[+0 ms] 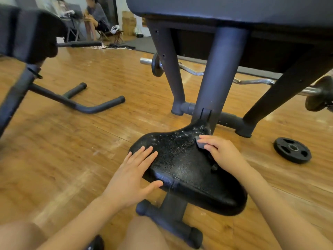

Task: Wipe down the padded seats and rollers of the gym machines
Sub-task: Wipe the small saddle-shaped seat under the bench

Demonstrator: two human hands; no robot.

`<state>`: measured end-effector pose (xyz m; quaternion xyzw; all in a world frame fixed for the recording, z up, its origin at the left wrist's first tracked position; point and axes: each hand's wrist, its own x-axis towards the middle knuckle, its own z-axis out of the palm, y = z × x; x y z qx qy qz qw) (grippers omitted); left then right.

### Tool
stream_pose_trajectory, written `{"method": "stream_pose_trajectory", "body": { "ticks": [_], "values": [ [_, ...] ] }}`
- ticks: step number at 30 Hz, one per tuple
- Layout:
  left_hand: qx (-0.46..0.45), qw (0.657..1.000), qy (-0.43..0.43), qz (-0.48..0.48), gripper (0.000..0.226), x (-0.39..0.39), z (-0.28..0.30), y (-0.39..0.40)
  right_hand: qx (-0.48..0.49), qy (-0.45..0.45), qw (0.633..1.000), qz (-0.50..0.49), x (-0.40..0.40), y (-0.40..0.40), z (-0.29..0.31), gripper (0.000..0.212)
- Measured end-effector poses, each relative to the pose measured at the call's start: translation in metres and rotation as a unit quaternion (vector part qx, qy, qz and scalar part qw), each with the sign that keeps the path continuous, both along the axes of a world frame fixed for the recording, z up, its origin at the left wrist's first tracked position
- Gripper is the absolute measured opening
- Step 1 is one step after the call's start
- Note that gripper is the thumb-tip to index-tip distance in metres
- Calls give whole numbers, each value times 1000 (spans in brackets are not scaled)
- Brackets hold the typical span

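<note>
Black textured vinyl covers the padded seat [183,165], which sits low on its post over the wooden floor [72,141], beaded with droplets toward its narrow far end. The left hand [131,177] lies flat on the seat's near left edge, fingers straight. The right hand [221,150] curls its grip round a small grey thing, probably a cloth [200,144], pressed to the seat's wet right side. A weight plate [292,149] lies on the floor well to the right.

L hand [133,177] on seat [189,170] left edge; R hand [223,152] on its right; weight plate [292,150] further right.
</note>
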<state>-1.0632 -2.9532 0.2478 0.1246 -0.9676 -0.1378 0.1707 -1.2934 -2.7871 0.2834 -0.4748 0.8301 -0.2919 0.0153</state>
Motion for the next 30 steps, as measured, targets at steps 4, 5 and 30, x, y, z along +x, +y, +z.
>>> {"method": "stream_pose_trajectory", "body": {
  "ticks": [4, 5, 30],
  "values": [
    [-15, 1000, 15, -16, 81, -1, -4, -4, 24, 13, 999, -36, -2, -6, -2, 31],
    [-19, 999, 22, -23, 80, -2, -5, -5, 47, 27, 998, -24, 0, -5, 0, 33],
    [-50, 986, 106, -119, 69, -12, -12, -33, 33, -35, 998, -36, -5, -9, 9, 35]
  ]
}}
